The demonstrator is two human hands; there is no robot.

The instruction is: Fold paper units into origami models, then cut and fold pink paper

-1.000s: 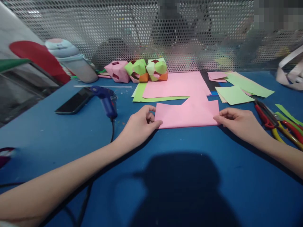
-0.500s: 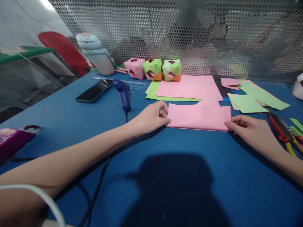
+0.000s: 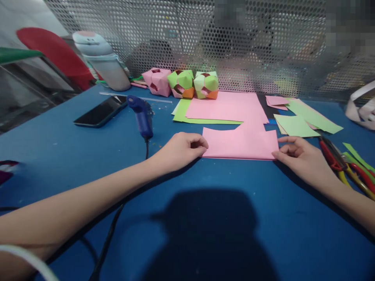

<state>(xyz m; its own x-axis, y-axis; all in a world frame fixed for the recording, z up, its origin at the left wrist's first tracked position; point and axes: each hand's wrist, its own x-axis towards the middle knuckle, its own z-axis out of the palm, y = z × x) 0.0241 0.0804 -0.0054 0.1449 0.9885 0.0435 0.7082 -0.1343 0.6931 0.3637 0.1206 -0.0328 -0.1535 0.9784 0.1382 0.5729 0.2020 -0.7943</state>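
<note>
A pink sheet of paper [image 3: 240,146], folded along its near edge, lies on the blue table in front of me. My left hand [image 3: 186,150] pinches its left edge near the lower corner, thumb and fingers closed. At the opposite end, my right hand [image 3: 304,160] has its thumb on the lower right corner and its fingers curled by the side edge. Just behind are larger pink sheets [image 3: 225,107] over a green sheet [image 3: 180,115]; the folded paper's far part blends into them. A blue glue gun [image 3: 142,117] stands left of my left hand, its cord running under my forearm.
Three folded paper shapes [image 3: 181,84] line the perforated metal screen [image 3: 187,35]. A phone [image 3: 101,111] and a bottle [image 3: 102,60] are at left. Green paper pieces [image 3: 299,125] lie at right, near red and yellow handled tools [image 3: 336,160]. A white roll [image 3: 361,105] sits far right.
The view has shifted slightly to the right. My right index finger has lifted a little along the paper's right edge; the left fingers have curled closer. The paper lies much as before.
</note>
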